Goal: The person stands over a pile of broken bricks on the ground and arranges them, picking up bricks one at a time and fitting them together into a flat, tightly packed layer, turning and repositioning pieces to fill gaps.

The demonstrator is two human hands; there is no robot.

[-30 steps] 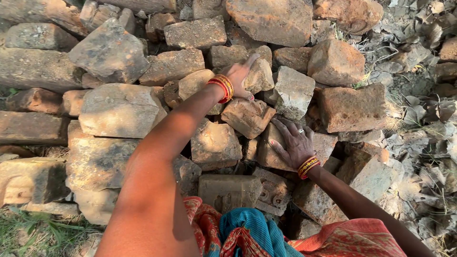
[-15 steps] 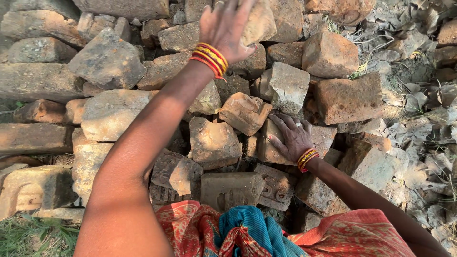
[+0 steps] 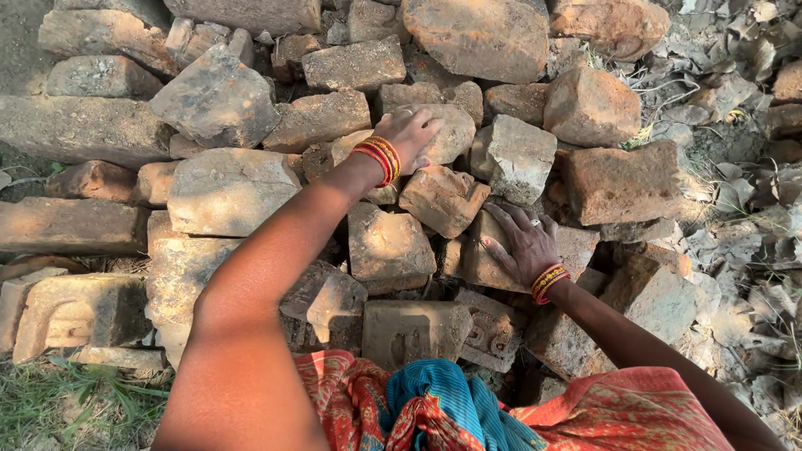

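My left hand (image 3: pixel 415 132), with red and gold bangles at the wrist, reaches forward over a heap of broken bricks. Its fingers curl over the left end of a pale rounded brick chunk (image 3: pixel 455 134), with the thumb at the chunk's lower edge. My right hand (image 3: pixel 522 242), also wearing bangles, lies flat with fingers spread on a reddish brick piece (image 3: pixel 576 246) lower in the heap. An angular brick piece (image 3: pixel 443 199) sits between the two hands.
Long whole bricks (image 3: pixel 71 225) lie at the left, with grass (image 3: pixel 75 409) below them. Large reddish chunks (image 3: pixel 622 184) and dry leaves (image 3: pixel 743 250) fill the right side. A moulded brick (image 3: pixel 413 334) lies just in front of my red and blue clothing (image 3: pixel 434 409).
Half a second ago my left hand was raised high with its fingers spread and empty. It has come back down onto the pale chunk. My right hand has stayed on its brick.
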